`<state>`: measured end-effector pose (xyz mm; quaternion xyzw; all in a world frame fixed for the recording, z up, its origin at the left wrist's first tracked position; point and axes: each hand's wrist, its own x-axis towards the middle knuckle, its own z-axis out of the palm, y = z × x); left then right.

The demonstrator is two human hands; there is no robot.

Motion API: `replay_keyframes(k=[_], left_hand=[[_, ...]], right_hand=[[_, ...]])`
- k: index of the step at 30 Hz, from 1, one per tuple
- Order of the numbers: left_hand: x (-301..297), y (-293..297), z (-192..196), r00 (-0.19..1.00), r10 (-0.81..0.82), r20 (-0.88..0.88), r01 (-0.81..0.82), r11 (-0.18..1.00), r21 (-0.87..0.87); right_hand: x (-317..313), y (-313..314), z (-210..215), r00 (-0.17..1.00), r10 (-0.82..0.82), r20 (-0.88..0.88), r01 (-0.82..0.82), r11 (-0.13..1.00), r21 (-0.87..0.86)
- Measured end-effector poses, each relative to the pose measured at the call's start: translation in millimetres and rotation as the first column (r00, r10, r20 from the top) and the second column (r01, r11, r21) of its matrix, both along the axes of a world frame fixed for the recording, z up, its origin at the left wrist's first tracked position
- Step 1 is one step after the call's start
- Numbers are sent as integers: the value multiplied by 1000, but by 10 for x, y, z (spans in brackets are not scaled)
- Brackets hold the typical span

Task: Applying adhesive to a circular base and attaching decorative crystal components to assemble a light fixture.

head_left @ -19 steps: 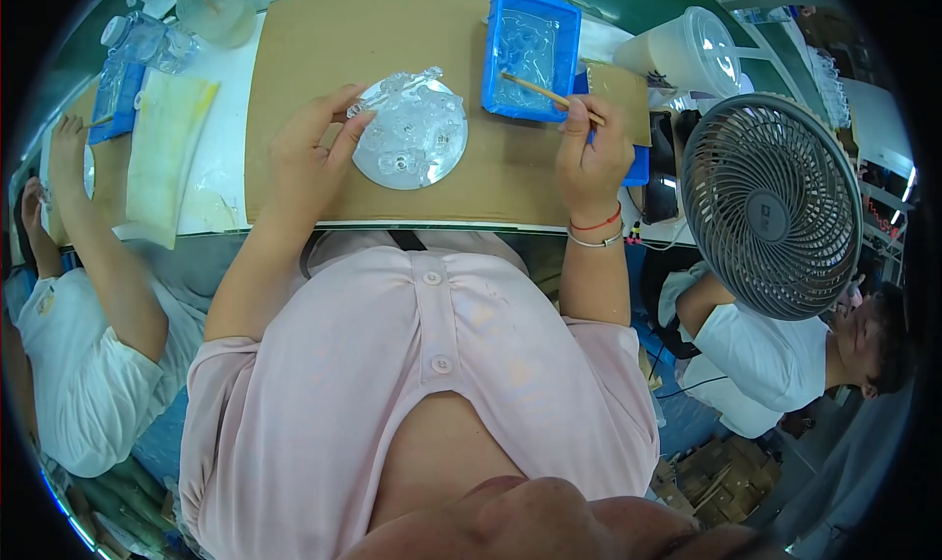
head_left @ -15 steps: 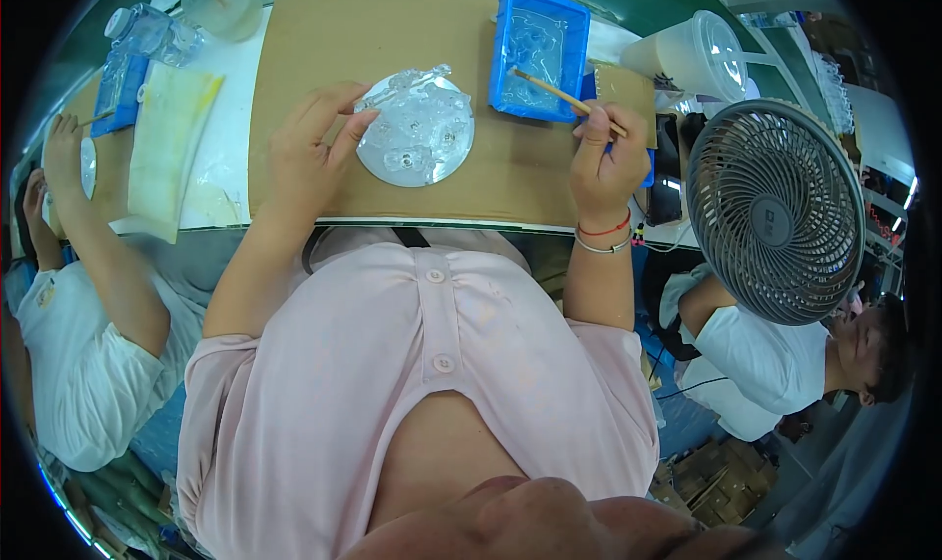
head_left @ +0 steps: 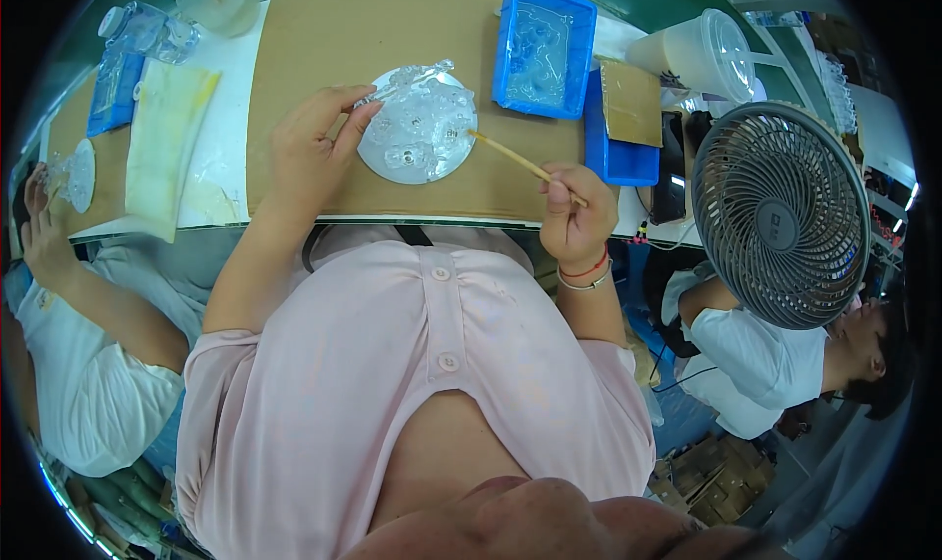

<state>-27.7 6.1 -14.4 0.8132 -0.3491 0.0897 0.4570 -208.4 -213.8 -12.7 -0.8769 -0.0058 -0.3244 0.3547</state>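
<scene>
A round white disc covered with clear plastic film and small shiny pieces lies on a brown cardboard mat. My left hand rests on the mat with its fingertips touching the disc's left rim. My right hand sits at the table's near edge and grips a thin wooden stick, whose tip reaches the disc's right edge. A blue tray holding clear film stands behind the disc on the right.
A grey desk fan stands at the right. A second blue tray with a cardboard piece, a white lidded tub, plastic bottles and a yellowish sheet lie around. Other people work at left and right.
My right hand drew back from the blue tray toward the table's near edge, bringing the stick's tip to the disc. My left hand stayed at the disc's left rim.
</scene>
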Motion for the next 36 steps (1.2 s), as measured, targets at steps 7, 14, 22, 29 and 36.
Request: replay_keyframes(k=[7,14,22,29,36], left_hand=[[-20,1,-26,1000,6,15,-6,1000,-11],[-3,10,-65,998,28,64,-28,1000,0],[-3,-11,-75,994,29,109,-28,1000,-12],[-32,-24,-48,997,47,66,-46,999,-21],[-47,-57,-52,989,58,137,-55,998,-25]], right_hand=[[26,-33,-92,999,-21,32,19,998,55],[-54,-7,-18,997,74,-13,-75,997,-23],[-98,111,37,990,137,17,-136,989,-54],[-7,168,-12,985,171,34,-170,985,-35],[-37,125,-56,992,125,34,-126,992,11]])
